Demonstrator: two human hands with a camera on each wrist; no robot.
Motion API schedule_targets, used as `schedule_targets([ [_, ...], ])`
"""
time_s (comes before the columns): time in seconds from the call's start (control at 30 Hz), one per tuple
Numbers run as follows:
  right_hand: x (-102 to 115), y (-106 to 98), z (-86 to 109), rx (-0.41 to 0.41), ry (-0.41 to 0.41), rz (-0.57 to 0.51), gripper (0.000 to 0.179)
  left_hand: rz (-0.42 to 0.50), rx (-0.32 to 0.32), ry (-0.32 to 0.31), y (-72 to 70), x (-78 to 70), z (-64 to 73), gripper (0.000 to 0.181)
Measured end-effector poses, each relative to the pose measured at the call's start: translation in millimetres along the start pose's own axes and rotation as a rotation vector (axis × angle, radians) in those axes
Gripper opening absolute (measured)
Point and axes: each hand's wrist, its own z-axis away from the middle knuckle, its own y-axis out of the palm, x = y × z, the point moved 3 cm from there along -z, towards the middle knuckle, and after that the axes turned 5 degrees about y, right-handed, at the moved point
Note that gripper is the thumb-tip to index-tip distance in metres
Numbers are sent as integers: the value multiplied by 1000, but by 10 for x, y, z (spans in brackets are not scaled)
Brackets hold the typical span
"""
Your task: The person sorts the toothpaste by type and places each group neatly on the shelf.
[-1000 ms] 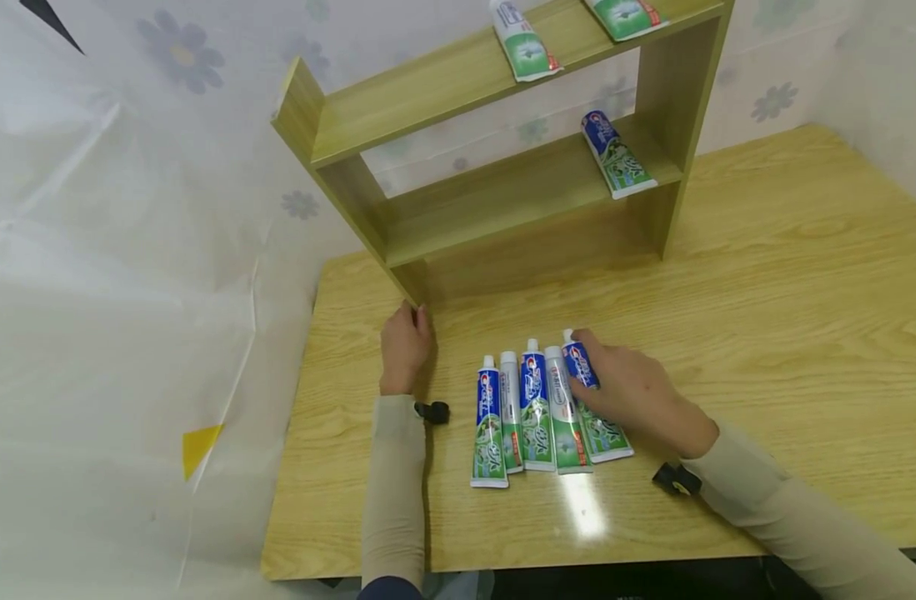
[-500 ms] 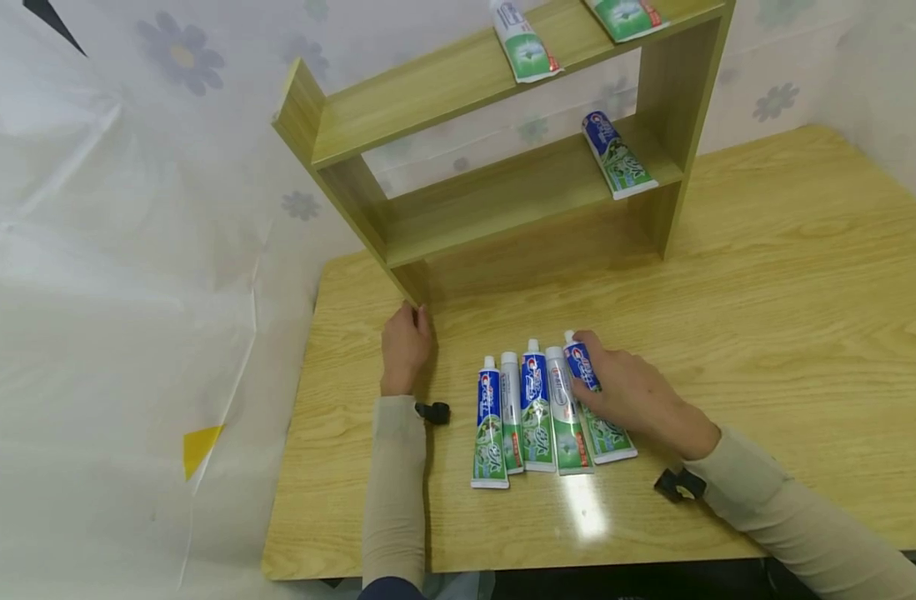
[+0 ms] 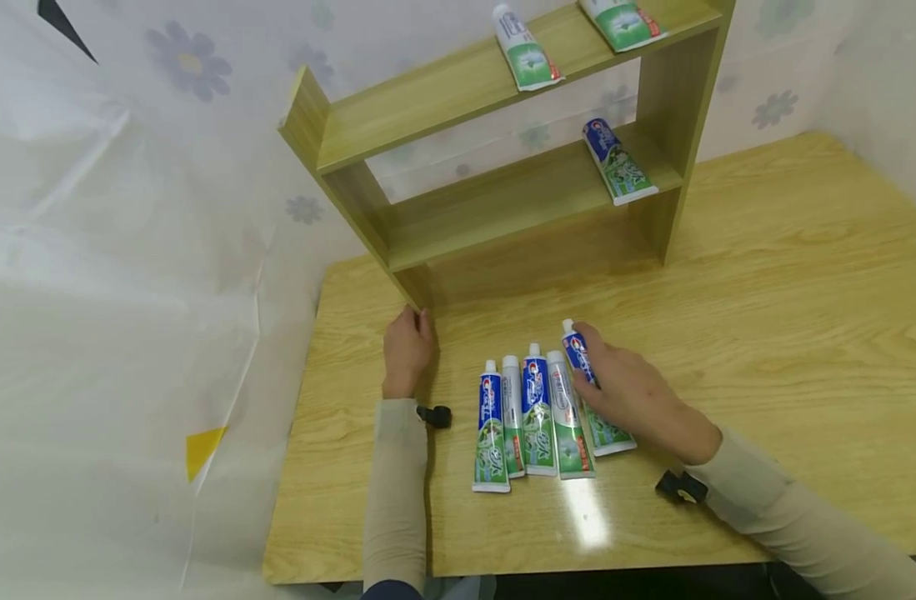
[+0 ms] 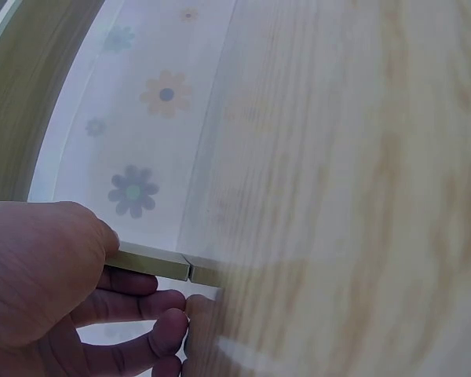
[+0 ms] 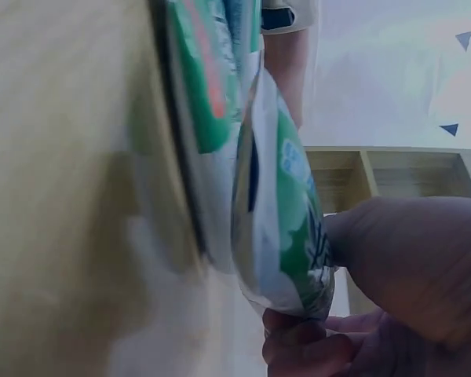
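Note:
In the head view, my right hand [image 3: 633, 396] grips a blue-and-green toothpaste tube [image 3: 611, 437] by its sides, thumb on the left and fingers on the right. The right wrist view shows this tube [image 5: 294, 236] tipped up off the table between thumb and fingers. Left of it lie several more tubes in a row, a silver-and-green toothpaste tube [image 3: 568, 417] being closest. My left hand [image 3: 407, 354] pinches the lower front edge of the wooden shelf [image 3: 473, 229]; in the left wrist view, thumb and fingers stand either side of the board edge [image 4: 153, 265].
On the shelf's top board rest two white-and-green tubes, one a whitening-style toothpaste tube [image 3: 528, 58] near the middle. A blue-and-green tube [image 3: 618, 162] lies on the middle board at right. The wooden table [image 3: 788, 333] ends at a front edge near me.
My right hand has shifted the gripped toothpaste tube slightly away from me, and a gap has opened beside the row. The left hand keeps its hold on the shelf.

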Motion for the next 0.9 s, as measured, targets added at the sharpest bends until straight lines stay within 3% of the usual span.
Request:
schedule_targets([
  [0.13,105,-154,-74,-54,-57,23,73,-31,-19,16,229,273,-57,39],
  [0.4,384,-676,-307,-160,-155,66,74,-55,-14,-12,339,415,-109,37],
  [0.57,565,-977,-459,-277,-221,92,71,-47,0,-5,318,375,-81,38],
  [0.9,741,-1336,-836,-196,-190,172,65,-72,-49,27,331,447,-29,37],
])
